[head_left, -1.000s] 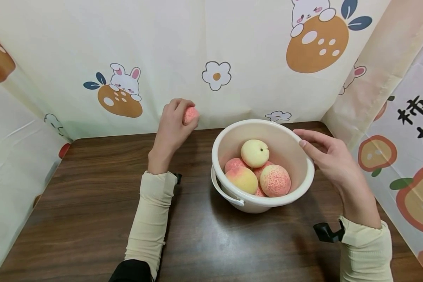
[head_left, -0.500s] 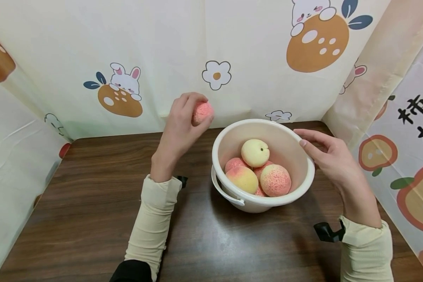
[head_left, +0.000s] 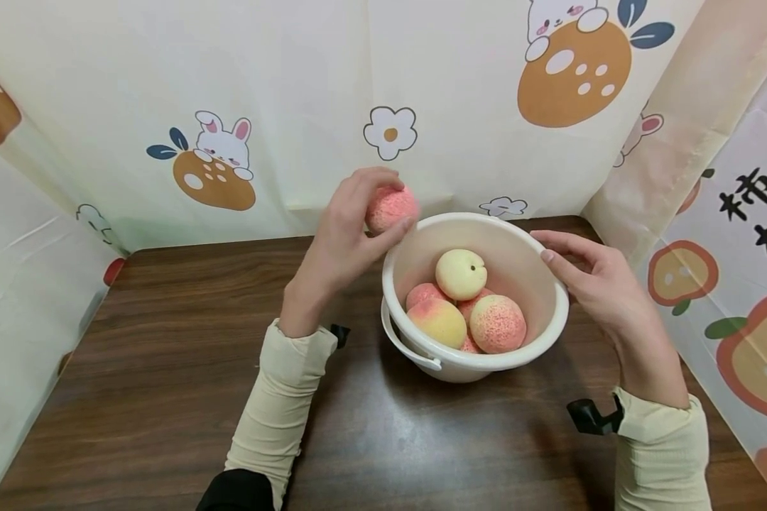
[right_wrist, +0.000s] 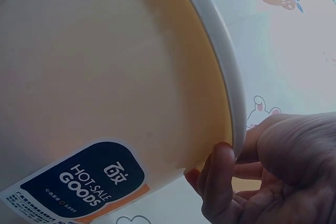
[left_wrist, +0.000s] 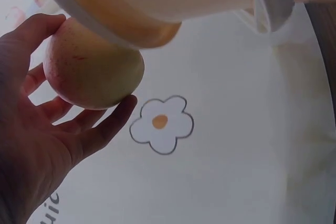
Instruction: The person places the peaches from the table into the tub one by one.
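Just left of the bucket's far rim, my left hand [head_left: 345, 234] holds a pink peach [head_left: 392, 209] between fingers and thumb. In the left wrist view the fingers spread around this peach [left_wrist: 94, 66], which overlaps the bucket rim [left_wrist: 121, 41]. A cream plastic bucket [head_left: 518, 273] stands on the table with its mouth tilted toward the head camera. Inside lie several peaches, among them a pale yellow one [head_left: 460, 274], a yellow-pink one [head_left: 439, 325] and a speckled pink one [head_left: 498, 324]. My right hand [head_left: 604, 287] pinches the bucket's right rim, fingers outside, thumb on top.
The bucket's white handle [head_left: 412, 351] hangs down at its left side. Under everything is a dark wood table [head_left: 185, 369]. A printed cloth [head_left: 307, 85] rises behind the table's back edge, and another cloth [head_left: 748, 284] hangs at the right. A label [right_wrist: 100, 182] marks the bucket's outside.
My left hand has moved right with the peach, from above the table's back edge to the bucket's rim. The right hand and the bucket stay in place.
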Available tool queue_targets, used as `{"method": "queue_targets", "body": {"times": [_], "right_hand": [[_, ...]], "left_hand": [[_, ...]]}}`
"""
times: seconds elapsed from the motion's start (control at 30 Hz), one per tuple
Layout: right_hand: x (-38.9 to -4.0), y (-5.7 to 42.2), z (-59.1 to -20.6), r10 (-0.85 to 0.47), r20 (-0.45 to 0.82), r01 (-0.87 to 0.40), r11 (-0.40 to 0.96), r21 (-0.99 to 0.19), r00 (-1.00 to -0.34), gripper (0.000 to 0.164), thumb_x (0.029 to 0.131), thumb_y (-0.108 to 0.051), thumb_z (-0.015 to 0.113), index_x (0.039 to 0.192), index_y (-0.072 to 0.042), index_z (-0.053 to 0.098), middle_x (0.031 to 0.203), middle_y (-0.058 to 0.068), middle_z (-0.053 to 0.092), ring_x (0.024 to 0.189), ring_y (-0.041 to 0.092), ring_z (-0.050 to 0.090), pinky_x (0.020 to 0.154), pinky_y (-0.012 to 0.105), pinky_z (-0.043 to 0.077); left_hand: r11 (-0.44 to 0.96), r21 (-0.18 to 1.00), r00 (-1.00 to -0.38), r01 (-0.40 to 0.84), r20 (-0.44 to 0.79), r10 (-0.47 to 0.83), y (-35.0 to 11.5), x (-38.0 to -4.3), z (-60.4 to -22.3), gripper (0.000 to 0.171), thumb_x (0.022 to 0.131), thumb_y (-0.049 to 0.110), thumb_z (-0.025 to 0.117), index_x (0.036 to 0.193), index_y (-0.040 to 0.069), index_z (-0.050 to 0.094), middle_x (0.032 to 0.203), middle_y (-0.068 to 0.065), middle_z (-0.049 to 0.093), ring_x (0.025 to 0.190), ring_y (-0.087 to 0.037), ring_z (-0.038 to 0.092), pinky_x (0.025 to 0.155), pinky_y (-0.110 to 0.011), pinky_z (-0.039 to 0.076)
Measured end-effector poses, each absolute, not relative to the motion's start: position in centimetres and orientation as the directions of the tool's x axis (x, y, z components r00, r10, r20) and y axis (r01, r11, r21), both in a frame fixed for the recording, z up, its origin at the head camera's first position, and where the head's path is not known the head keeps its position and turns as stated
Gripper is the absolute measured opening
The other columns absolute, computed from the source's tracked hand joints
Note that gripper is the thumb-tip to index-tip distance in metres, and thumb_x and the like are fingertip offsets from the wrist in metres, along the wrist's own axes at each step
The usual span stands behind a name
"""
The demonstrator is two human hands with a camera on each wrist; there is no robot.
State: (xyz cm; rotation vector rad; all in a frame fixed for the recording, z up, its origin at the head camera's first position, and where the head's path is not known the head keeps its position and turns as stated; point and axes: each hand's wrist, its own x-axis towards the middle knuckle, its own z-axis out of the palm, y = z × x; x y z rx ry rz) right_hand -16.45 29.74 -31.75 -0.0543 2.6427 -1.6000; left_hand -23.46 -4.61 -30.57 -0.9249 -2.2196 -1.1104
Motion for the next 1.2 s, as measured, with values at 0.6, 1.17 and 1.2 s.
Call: {"method": "queue_targets", "body": {"times": [0.6, 1.17, 1.2], "right_hand": [[-16.6, 29.6, -31.7, -0.051, -0.012, -0.012, 0.454, -0.891, -0.999, 0.044, 0.105, -0.031, 0.062, 0.146, -0.016, 0.06, 0.112, -0.023, 0.069, 0.089, -0.001, 0.071, 0.065, 0.027, 0.062], [-16.6, 29.5, -31.7, -0.049, -0.017, -0.007, 0.465, -0.885, -0.999, 0.043, 0.105, -0.031, 0.061, 0.146, -0.016, 0.06, 0.112, -0.023, 0.069, 0.089, -0.001, 0.071, 0.065, 0.027, 0.062], [-16.6, 29.5, -31.7, -0.048, -0.02, -0.005, 0.465, -0.885, -0.999, 0.043, 0.105, -0.031, 0.061, 0.146, -0.016, 0.06, 0.112, -0.024, 0.069, 0.089, -0.001, 0.071, 0.064, 0.027, 0.062]], "left_hand": [[0.334, 0.392, -0.509, 0.857, 0.542, 0.669, -1.9, -21.7, -30.6, 0.032, 0.092, 0.025, 0.078, 0.121, 0.014, 0.071, 0.134, -0.002, 0.066, 0.131, -0.018, 0.056, 0.115, -0.03, 0.043], [0.517, 0.372, -0.619, 0.771, 0.245, 0.746, -1.8, -20.1, -30.3, 0.027, 0.091, 0.018, 0.074, 0.117, 0.025, 0.07, 0.128, 0.011, 0.06, 0.108, -0.005, 0.059, 0.091, -0.024, 0.051], [0.524, 0.379, -0.627, 0.762, 0.231, 0.744, -1.8, -20.0, -30.3, 0.027, 0.092, 0.018, 0.073, 0.118, 0.025, 0.07, 0.128, 0.011, 0.059, 0.11, -0.005, 0.059, 0.093, -0.024, 0.05]]}}
